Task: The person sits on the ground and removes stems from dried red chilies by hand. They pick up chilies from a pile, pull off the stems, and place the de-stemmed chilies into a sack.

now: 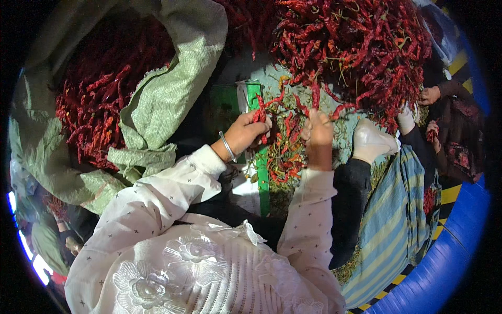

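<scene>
My left hand (244,132), with a metal bangle at the wrist, grips several dried red chili peppers (259,113) between thumb and fingers. To its right, my right hand (319,131) is slightly blurred, its fingers curled in at the lower end of a red chili pepper (315,94). Below and between both hands lie loose stems and broken orange-red chili pieces (288,165). A large heap of dried red chilies (353,47) rises just beyond the right hand.
On the left, an open pale green woven sack (172,90) holds more chilies (102,114). A blue-and-yellow striped woven sack (388,227) lies at right, beside a socked foot (370,141). Another person's hand (430,95) reaches the heap's right side. A blue padded edge (451,251) curves around the right.
</scene>
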Demonstrator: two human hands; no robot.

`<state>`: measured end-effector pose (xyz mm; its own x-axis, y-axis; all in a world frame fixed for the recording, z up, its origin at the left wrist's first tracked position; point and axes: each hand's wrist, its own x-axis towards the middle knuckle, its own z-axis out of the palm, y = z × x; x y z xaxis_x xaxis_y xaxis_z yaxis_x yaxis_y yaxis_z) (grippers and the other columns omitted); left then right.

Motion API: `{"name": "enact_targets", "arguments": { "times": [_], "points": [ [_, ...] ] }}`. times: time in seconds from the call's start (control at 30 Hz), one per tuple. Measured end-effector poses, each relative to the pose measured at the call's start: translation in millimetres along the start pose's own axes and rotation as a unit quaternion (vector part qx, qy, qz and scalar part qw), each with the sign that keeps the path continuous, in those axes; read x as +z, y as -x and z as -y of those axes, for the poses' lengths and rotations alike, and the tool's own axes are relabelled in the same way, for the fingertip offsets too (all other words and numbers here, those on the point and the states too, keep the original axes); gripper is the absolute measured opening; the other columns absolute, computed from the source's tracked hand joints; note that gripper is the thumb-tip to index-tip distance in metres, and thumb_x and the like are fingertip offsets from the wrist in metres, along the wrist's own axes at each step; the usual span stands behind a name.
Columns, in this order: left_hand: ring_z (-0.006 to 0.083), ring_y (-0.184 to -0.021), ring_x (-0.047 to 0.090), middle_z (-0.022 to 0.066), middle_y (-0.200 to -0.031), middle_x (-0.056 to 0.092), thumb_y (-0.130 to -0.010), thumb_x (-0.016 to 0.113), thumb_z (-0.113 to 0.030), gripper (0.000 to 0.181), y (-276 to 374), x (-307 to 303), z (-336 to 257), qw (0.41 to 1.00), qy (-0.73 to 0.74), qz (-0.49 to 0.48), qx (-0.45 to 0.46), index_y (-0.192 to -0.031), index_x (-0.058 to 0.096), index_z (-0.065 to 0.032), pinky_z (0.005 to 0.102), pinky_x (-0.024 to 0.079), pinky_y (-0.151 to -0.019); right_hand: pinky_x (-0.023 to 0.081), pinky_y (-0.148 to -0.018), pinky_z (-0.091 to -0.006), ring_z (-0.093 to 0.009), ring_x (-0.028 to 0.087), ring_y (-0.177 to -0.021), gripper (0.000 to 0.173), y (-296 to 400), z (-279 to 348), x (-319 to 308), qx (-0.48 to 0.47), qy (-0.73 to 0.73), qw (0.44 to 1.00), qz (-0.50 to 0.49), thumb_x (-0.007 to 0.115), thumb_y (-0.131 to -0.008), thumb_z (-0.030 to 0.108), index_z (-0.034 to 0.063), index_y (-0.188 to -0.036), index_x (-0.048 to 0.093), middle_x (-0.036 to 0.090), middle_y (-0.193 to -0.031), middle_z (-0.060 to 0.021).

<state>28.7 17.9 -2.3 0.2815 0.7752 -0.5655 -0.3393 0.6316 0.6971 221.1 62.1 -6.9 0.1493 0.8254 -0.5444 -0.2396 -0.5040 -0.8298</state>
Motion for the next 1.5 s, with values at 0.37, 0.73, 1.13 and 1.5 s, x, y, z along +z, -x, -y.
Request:
{"name": "enact_targets", "arguments": {
  "times": [0.37,0.73,1.13,1.5],
  "points": [
    [0.0058,-0.052,0.044,-0.0006,-0.070,0.052,-0.085,0.056,-0.020,0.024,5,-5,1,0.995,0.080,0.047,-0.035,-0.102,0.057,-0.0029,0.0200,0.034,-0.043,0.025,-0.040,-0.0202,-0.005,0.032,-0.045,0.013,87,-12,9,0.032,-0.088,0.994,0.060,0.050,-0.088,0.018,0.0092,-0.079,0.046,0.038,-0.055,0.0039],
    [0.0125,-0.072,0.060,0.0063,-0.086,0.063,-0.081,0.061,-0.014,0.016,9,11,3,0.987,0.127,0.095,-0.039,-0.094,0.059,-0.0045,0.0261,0.048,-0.063,0.032,-0.045,-0.0216,-0.006,0.041,-0.050,0.025,118,-37,32,0.003,0.048,0.999,-0.003,0.051,-0.089,0.027,0.0052,-0.076,0.049,0.050,-0.061,-0.0006],
    [0.0139,-0.073,0.054,0.0044,-0.077,0.057,-0.083,0.052,-0.016,0.019,-4,-5,12,0.919,0.353,0.135,-0.111,-0.095,0.055,-0.0011,0.0246,0.043,-0.070,0.032,-0.047,-0.0217,-0.007,0.040,-0.052,0.029,112,-27,11,0.006,-0.023,1.000,-0.008,0.053,-0.088,0.029,-0.0005,-0.090,0.054,0.050,-0.065,-0.0009],
    [0.0094,-0.066,0.056,0.0031,-0.079,0.061,-0.079,0.063,-0.013,0.019,15,0,5,0.980,-0.031,0.177,-0.080,-0.093,0.058,-0.0025,0.0239,0.046,-0.060,0.036,-0.047,-0.0239,-0.008,0.045,-0.053,0.015,107,-28,15,-0.066,0.171,0.983,-0.002,0.053,-0.086,0.017,0.0025,-0.087,0.049,0.054,-0.065,-0.0031]
  ]
}}
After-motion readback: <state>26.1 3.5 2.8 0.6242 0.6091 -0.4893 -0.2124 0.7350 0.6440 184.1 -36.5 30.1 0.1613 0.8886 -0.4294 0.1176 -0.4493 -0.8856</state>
